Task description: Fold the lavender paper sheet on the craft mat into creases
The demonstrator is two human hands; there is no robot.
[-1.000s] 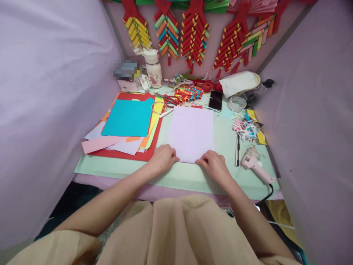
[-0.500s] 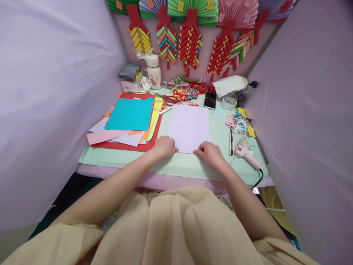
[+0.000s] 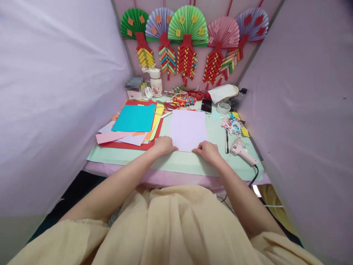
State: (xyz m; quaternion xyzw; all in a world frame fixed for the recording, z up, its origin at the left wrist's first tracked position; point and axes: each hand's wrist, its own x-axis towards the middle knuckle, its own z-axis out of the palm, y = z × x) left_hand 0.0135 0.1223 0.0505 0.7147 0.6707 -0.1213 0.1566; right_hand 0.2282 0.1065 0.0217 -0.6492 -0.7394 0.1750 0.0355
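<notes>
A pale lilac sheet of paper lies flat on the light green mat in front of me. My left hand rests at the sheet's near left corner with its fingers curled onto the edge. At the near right corner my right hand does the same, fingers bent and pinching the paper's edge. Both hands stay on the table surface, the sheet between them.
A stack of coloured papers topped by a teal sheet lies left. A pink glue gun, a pen and paper scraps are right. Scissors, a phone, a tape roll and a bottle stand behind. Purple walls enclose both sides.
My head has tilted up, so the paper fans on the back wall have come into view. Hands and sheet have kept their places on the mat.
</notes>
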